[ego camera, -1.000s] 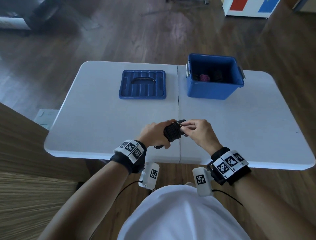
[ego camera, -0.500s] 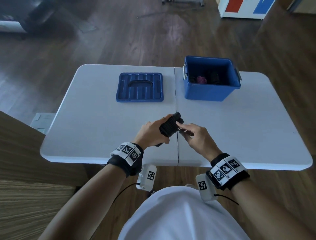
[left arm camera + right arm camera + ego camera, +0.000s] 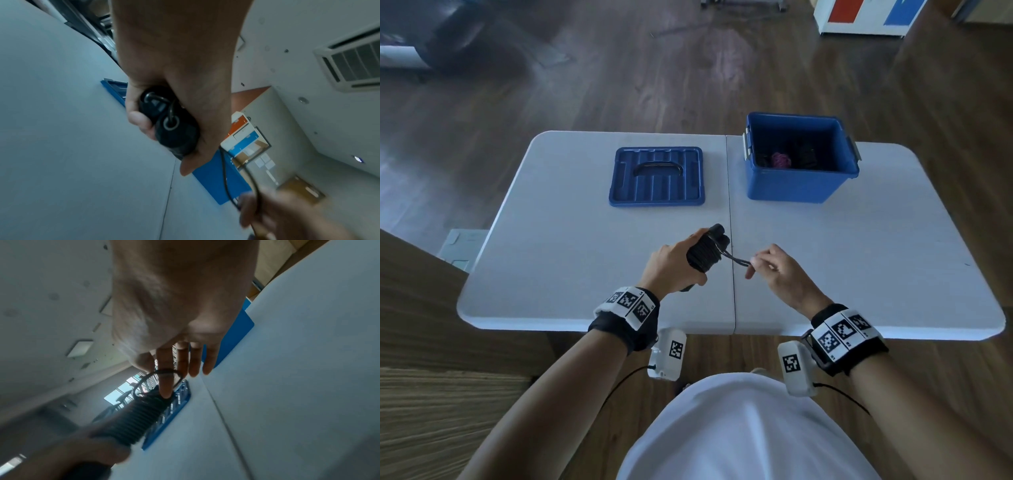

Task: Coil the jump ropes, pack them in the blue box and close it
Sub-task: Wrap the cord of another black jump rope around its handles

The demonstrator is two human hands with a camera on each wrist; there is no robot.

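My left hand (image 3: 674, 263) grips a black jump rope (image 3: 703, 255) wound in tight coils around its two handles (image 3: 168, 120), held just above the white table (image 3: 551, 267). A short loop of cord (image 3: 738, 261) runs from the coil to my right hand (image 3: 770, 267), which pinches it between thumb and forefinger (image 3: 164, 386). The open blue box (image 3: 801, 185) stands at the far right with a pink rope (image 3: 779, 160) and dark ropes inside. Its blue lid (image 3: 656, 176) lies flat at the far centre-left.
The table has a centre seam (image 3: 732, 294) running front to back. Wooden floor surrounds it, and a white cabinet with red and blue panels (image 3: 866, 15) stands far behind.
My right hand has drawn away to the right, pulling a loop of cord out from the coil. The left hand tilted the bundle more upright and kept its grip.
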